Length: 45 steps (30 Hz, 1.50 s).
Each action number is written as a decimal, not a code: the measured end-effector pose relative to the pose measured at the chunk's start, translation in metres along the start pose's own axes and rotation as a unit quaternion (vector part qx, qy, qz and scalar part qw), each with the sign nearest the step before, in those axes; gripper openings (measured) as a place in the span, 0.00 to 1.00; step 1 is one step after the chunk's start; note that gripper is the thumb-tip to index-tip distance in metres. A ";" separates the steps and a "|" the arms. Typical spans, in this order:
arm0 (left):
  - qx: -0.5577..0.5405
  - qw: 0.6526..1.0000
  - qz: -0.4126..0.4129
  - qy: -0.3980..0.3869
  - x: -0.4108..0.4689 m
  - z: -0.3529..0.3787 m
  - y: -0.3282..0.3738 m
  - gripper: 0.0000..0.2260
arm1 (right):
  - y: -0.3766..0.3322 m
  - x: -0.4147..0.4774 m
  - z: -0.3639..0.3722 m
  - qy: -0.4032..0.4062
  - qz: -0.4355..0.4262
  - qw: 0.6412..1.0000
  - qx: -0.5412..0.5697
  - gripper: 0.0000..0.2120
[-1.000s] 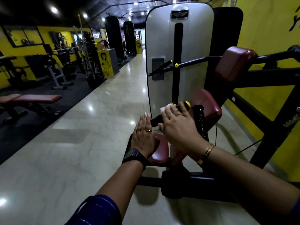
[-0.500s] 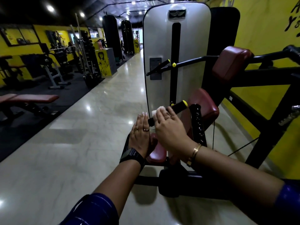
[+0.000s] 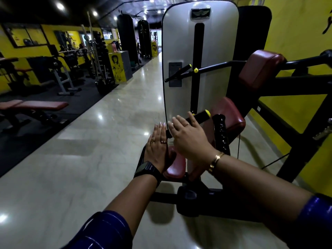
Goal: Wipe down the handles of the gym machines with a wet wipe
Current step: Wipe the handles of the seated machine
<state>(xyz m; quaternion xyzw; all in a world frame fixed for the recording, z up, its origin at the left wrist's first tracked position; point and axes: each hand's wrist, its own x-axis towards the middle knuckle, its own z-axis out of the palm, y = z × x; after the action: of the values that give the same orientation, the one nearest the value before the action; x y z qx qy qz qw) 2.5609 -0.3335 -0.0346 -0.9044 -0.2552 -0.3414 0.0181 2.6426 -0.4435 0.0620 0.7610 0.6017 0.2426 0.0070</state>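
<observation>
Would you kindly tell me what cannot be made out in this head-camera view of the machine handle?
All in the head view:
- The wet wipe: hidden under the right hand; whether that hand grips it cannot be told.
- The handle: its near end is covered by the right hand and the left hand.
- The badge on the weight-stack cover: too small and blurred to read.
- The upper bar: cut off by the right edge.

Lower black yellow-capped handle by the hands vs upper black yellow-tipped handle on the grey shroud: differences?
The right hand lies over the lower black yellow-capped handle; the upper black yellow-tipped handle is untouched. The lower handle sits by the maroon seat pad; the upper handle crosses the grey shroud, higher up. Both are black, yellow-ended, tilted up to the right.
</observation>
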 end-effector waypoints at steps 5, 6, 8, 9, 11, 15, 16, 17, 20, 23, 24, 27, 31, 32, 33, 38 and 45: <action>-0.016 0.999 -0.018 -0.025 0.000 -0.003 0.003 0.48 | 0.032 0.006 -0.002 0.024 0.123 0.992 0.001 0.23; -0.018 0.999 -0.022 -0.025 0.000 -0.003 0.003 0.47 | 0.034 0.004 -0.004 0.024 0.133 0.991 -0.003 0.23; -0.018 0.999 -0.023 -0.027 0.000 -0.002 0.001 0.48 | 0.026 0.001 -0.004 0.015 0.111 0.994 -0.007 0.25; -0.014 0.999 -0.018 -0.022 0.000 -0.001 0.000 0.47 | 0.018 0.000 -0.005 0.012 0.082 0.997 -0.001 0.26; -0.005 1.000 -0.011 -0.007 -0.001 -0.001 0.000 0.41 | 0.003 -0.002 -0.005 0.001 0.011 1.000 0.019 0.27; 0.004 1.000 -0.007 -0.013 0.000 -0.002 0.002 0.44 | 0.014 0.000 -0.004 -0.016 0.000 1.000 0.006 0.25; 0.000 1.000 -0.010 -0.017 0.000 -0.001 0.001 0.48 | 0.022 0.003 -0.003 -0.001 0.029 1.000 0.006 0.23; -0.008 1.000 -0.014 -0.024 0.000 -0.001 0.001 0.50 | 0.029 0.004 -0.003 0.018 0.059 0.998 0.012 0.22; -0.014 0.999 -0.023 -0.029 0.000 -0.002 0.001 0.52 | 0.033 0.004 -0.005 0.022 0.087 0.996 0.007 0.23; -0.003 1.000 -0.018 -0.025 -0.001 -0.003 0.002 0.51 | 0.016 0.002 -0.006 -0.008 0.010 0.999 0.039 0.24; 0.000 1.000 -0.014 -0.017 -0.001 -0.003 0.003 0.49 | 0.010 0.000 -0.008 -0.006 -0.022 0.998 0.054 0.25; -0.002 1.000 -0.011 -0.006 -0.001 -0.004 0.003 0.46 | 0.012 0.001 -0.006 0.001 -0.061 0.997 0.042 0.23; -0.029 0.998 -0.030 -0.040 0.000 -0.002 0.004 0.50 | 0.040 0.006 -0.002 0.046 0.033 0.997 0.055 0.10; -0.029 0.998 -0.033 -0.041 0.000 -0.002 0.004 0.50 | 0.044 0.007 -0.001 0.057 0.046 0.997 0.040 0.07; -0.027 0.998 -0.036 -0.042 0.000 -0.003 0.003 0.50 | 0.043 0.007 0.000 0.071 0.053 0.995 0.036 0.05; -0.010 1.000 -0.009 -0.008 -0.002 -0.003 0.002 0.45 | 0.007 0.005 0.002 0.015 -0.048 0.996 0.071 0.19; -0.023 0.999 -0.025 -0.010 0.000 -0.001 0.002 0.49 | 0.053 0.000 -0.022 -0.005 0.102 0.991 0.088 0.15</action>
<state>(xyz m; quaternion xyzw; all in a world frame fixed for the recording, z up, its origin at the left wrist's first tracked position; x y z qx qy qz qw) 2.5610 -0.3359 -0.0336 -0.9013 -0.2697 -0.3388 -0.0137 2.6826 -0.4639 0.0975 0.8174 0.5397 0.1841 -0.0821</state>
